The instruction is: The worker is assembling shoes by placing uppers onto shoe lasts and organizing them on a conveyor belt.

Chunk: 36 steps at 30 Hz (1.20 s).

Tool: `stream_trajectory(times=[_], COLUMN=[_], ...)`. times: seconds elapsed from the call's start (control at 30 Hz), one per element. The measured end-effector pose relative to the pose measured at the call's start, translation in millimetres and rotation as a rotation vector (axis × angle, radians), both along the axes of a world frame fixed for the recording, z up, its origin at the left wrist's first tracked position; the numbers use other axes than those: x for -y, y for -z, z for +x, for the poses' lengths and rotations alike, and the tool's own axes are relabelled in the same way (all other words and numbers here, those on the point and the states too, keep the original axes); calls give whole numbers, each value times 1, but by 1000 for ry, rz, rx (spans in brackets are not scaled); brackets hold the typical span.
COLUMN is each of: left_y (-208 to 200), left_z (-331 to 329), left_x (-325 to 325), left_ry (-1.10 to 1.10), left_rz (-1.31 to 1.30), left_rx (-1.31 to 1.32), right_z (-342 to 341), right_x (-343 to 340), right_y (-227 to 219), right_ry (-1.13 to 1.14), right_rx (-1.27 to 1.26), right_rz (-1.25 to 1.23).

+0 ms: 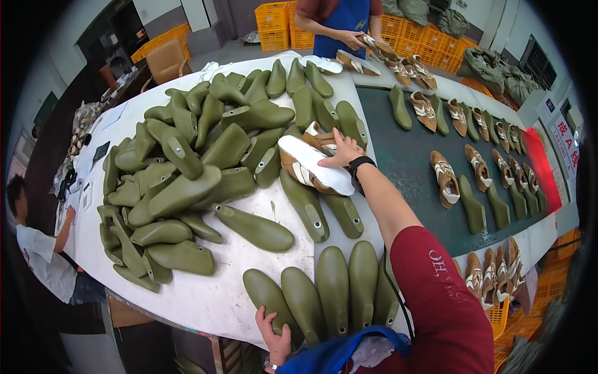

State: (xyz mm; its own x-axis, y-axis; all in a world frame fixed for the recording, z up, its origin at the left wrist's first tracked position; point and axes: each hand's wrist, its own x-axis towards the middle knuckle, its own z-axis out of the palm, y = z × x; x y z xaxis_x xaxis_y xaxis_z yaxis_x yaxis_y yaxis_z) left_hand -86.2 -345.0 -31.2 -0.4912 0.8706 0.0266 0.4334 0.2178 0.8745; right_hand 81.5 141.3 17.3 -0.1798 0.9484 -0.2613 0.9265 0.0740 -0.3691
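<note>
My right hand (pixel 344 153) reaches out over the table, its fingers and thumb closed on a brown-and-white shoe upper (pixel 314 168) with a white underside turned up. Another brown-and-white upper (pixel 319 138) lies just behind it, against the same hand. Beneath and around them are green shoe lasts (pixel 305 206). At the near table edge my left hand (pixel 274 333) has its fingers apart, touching the near end of a green last (pixel 268 296). That last is the leftmost in a row of several lasts (pixel 332 290) lying side by side.
A large heap of green lasts (pixel 187 187) covers the table's left side. On the right, a dark green mat (pixel 398 168) carries rows of lasts and uppers (pixel 444 179). More uppers (pixel 492 274) lie by my right arm. Across the table, a person in a blue apron (pixel 341 28) handles shoe uppers.
</note>
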Motion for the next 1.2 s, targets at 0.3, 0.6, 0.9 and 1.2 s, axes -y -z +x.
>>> stream_trajectory(times=[0.3,0.6,0.9,1.2], left_y=[2,-6,16,-8], left_z=[2,-3,13,-21], left_x=[0,-5,13,52], left_ry=[-5,-7,63,35], left_rz=[8,10,102,-115], left_rx=[3,-15,152,123], right_z=[-22,-41,-43,-2], right_x=[-5,65,67,178], right_y=[4,-17,-3,-80], right_ry=[-237,-438,-308,-563], right_rx=[128,-91,-118,-505], right_rz=[41,93,419,566])
